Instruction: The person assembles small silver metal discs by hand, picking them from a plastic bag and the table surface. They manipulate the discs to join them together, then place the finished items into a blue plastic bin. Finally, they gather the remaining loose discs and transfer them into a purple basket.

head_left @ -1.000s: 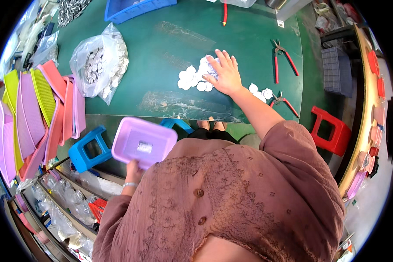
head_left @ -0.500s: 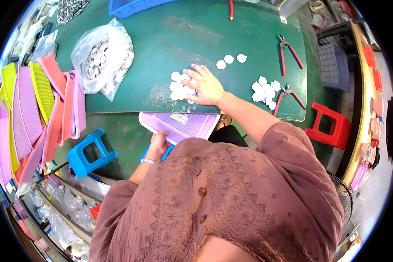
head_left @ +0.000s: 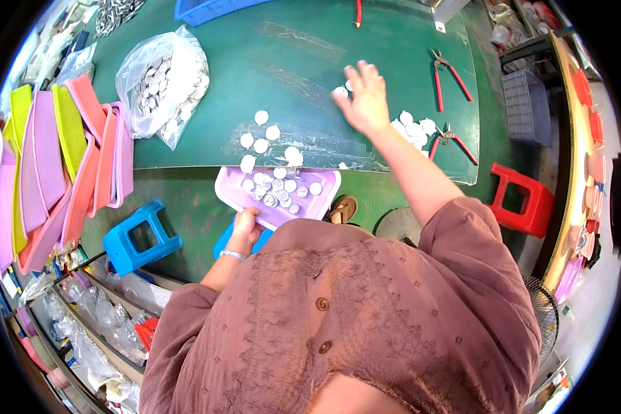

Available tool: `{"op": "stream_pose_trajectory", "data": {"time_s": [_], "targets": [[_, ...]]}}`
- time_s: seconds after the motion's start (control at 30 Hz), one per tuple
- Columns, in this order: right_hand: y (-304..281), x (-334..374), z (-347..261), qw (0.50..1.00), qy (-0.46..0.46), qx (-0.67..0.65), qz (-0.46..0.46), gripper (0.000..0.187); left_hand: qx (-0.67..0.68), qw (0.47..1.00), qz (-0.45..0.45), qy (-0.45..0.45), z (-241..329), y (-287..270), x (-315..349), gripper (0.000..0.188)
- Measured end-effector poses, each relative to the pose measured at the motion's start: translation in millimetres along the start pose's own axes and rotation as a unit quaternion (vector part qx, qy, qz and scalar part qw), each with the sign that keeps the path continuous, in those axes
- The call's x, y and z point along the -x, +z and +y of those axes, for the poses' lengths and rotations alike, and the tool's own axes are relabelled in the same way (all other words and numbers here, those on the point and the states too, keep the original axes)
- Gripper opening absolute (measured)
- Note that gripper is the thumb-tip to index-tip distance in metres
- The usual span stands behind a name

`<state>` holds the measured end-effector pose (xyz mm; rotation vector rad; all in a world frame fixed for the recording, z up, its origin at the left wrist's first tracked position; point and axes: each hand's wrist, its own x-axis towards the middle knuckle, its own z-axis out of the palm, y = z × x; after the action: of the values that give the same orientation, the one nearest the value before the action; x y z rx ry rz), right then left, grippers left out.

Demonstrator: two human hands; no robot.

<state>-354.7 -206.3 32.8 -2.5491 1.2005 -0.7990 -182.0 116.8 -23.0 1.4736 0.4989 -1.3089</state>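
My left hand [head_left: 247,226] grips the near-left rim of a shallow purple plastic basket [head_left: 330,185], held just under the table's front edge. Several small round white discs [head_left: 278,185] lie in it. A few more discs [head_left: 261,145] are scattered on the green tabletop close to that edge, some at the very brink. My right hand [head_left: 367,100] reaches out over the table, fingers extended, beside a couple of white discs [head_left: 341,91] partly hidden by it. Right of my forearm is a small pile of similar discs [head_left: 412,130].
A clear plastic bag of discs [head_left: 162,86] sits on the table's left. Two red-handled pliers [head_left: 438,90] lie at the right. Stacked colored baskets [head_left: 69,152] stand at far left. A blue stool [head_left: 141,238] and a red stool [head_left: 524,200] flank me.
My right hand has moved from the near pile out to the farther discs on the right. Several discs have gone into the basket, and the others near the edge are spread out.
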Motion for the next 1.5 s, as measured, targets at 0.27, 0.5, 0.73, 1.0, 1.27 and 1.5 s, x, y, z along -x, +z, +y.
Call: {"op": "stream_pose_trajectory", "data": {"time_s": [0.27,0.5,0.73,1.0,1.27,1.5], "targets": [[32,1,-18,0.994,-0.005,0.004,-0.106,0.064,0.036,0.999,-0.007,0.002,-3,3,3,0.043],[32,0,-66,0.992,-0.073,-0.026,-0.102,0.057,0.037,0.999,-0.018,0.010,-3,1,11,0.047],[36,13,-27,0.994,0.063,0.060,-0.071,0.065,0.061,0.998,-0.018,0.000,-4,2,12,0.045],[63,20,-107,0.949,-0.208,-0.112,-0.210,0.064,0.062,0.998,-0.011,-0.008,0,-13,10,0.042],[69,47,-139,0.881,-0.348,-0.153,-0.281,0.064,0.064,0.998,-0.014,0.007,1,-12,11,0.041],[64,11,-137,0.922,-0.276,-0.168,-0.215,0.056,0.065,0.998,0.013,0.005,1,-9,21,0.041]]}}
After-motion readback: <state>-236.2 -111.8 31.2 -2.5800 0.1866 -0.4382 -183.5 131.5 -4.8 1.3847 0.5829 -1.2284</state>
